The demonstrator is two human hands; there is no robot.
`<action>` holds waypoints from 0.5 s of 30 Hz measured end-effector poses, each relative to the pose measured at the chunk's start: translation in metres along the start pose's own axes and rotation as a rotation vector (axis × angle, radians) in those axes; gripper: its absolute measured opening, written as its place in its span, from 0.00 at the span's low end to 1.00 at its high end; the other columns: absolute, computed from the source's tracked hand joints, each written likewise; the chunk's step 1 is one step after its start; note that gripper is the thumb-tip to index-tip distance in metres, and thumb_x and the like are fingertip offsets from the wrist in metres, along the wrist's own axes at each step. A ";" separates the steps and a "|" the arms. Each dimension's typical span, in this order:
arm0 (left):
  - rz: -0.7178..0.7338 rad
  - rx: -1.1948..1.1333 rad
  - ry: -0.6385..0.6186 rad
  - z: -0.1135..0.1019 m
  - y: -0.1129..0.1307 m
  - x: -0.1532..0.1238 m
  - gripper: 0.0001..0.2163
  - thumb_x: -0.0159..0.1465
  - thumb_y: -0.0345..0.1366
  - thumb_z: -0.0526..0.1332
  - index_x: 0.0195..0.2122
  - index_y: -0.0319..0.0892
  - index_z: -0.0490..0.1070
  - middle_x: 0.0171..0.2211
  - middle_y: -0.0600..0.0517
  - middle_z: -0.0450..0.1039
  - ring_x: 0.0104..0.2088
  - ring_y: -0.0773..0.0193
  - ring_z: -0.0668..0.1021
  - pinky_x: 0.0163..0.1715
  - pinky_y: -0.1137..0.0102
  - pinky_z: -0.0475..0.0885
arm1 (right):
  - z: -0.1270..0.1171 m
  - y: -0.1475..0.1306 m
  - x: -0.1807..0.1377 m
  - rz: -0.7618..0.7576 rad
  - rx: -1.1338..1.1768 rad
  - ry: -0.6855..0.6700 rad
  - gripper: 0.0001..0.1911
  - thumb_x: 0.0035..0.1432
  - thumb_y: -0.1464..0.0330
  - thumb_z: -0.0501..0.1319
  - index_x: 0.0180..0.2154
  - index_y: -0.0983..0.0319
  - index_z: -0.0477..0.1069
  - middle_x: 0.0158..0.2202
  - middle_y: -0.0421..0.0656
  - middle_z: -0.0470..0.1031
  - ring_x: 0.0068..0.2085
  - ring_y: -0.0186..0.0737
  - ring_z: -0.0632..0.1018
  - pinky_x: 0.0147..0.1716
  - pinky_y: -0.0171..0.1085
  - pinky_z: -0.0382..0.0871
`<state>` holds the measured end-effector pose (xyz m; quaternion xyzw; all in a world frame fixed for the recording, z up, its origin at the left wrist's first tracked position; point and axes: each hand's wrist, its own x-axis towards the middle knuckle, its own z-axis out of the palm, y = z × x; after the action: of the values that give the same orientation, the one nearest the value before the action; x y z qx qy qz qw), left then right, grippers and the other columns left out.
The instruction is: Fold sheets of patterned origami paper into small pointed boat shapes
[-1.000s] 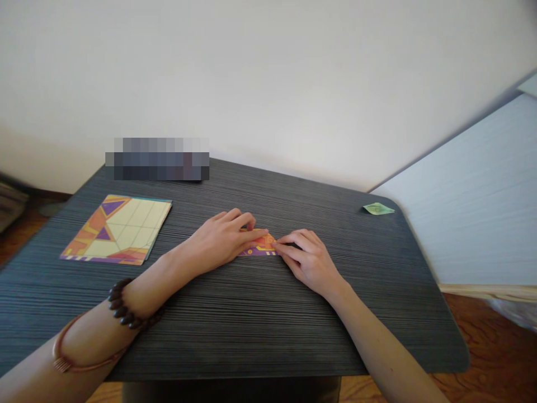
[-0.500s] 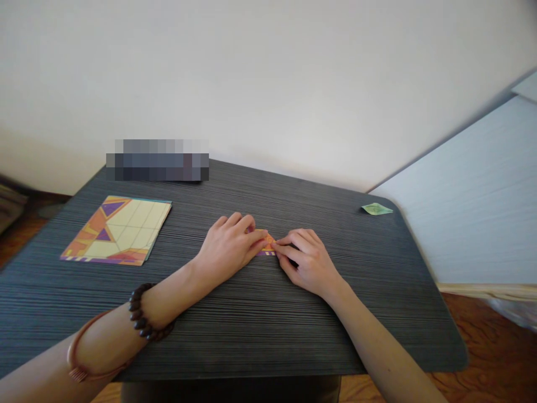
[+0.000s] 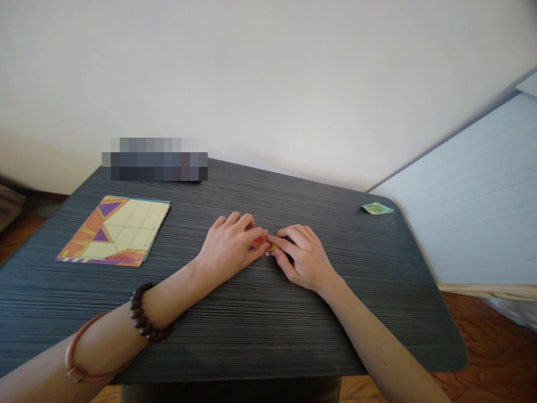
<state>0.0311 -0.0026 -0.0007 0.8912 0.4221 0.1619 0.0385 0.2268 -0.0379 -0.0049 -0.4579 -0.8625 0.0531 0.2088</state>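
Observation:
Between my hands, at the middle of the dark table, is a small folded piece of orange, purple and yellow paper point(image 3: 269, 253). My fingers cover most of it. My left hand point(image 3: 230, 243) pinches its left part between thumb and fingers. From the other side, my right hand point(image 3: 302, 254) grips the right end with thumb and index finger, the fingertips of both hands almost meeting. How the paper is folded underneath cannot be made out. A beaded bracelet point(image 3: 141, 316) and a copper-coloured bangle point(image 3: 71, 352) circle my left forearm.
A stack of patterned square paper sheets point(image 3: 136, 226) lies on the table point(image 3: 235, 341) at the left. A small green folded paper point(image 3: 377, 209) rests near the far right corner. A blurred-out object point(image 3: 155, 162) stands at the back left, before a white wall point(image 3: 268, 84).
My right hand has shifted slightly left, and its fingertips now sit closer to my left fingers. Less of the folded paper shows between them.

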 end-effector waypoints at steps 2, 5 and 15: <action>-0.002 0.008 -0.005 0.000 0.000 0.000 0.11 0.64 0.45 0.55 0.38 0.48 0.75 0.35 0.50 0.70 0.37 0.58 0.70 0.35 0.64 0.63 | 0.002 0.000 0.001 0.013 -0.019 0.013 0.14 0.61 0.68 0.54 0.46 0.60 0.73 0.39 0.46 0.74 0.41 0.42 0.70 0.40 0.44 0.62; 0.009 0.020 -0.007 -0.001 0.000 -0.001 0.11 0.64 0.45 0.55 0.38 0.49 0.74 0.35 0.50 0.70 0.37 0.58 0.70 0.35 0.64 0.62 | 0.004 0.000 0.001 0.030 -0.032 0.033 0.14 0.61 0.69 0.54 0.45 0.59 0.74 0.38 0.45 0.74 0.40 0.42 0.70 0.39 0.43 0.62; 0.000 0.045 -0.006 -0.001 0.001 -0.001 0.13 0.65 0.46 0.53 0.38 0.48 0.74 0.36 0.49 0.70 0.37 0.58 0.70 0.35 0.64 0.62 | 0.000 0.004 -0.012 0.036 -0.005 0.053 0.11 0.59 0.71 0.54 0.37 0.60 0.76 0.33 0.44 0.73 0.38 0.40 0.69 0.38 0.42 0.62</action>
<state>0.0306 -0.0039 -0.0001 0.8923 0.4254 0.1498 0.0194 0.2356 -0.0450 -0.0100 -0.4753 -0.8484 0.0425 0.2293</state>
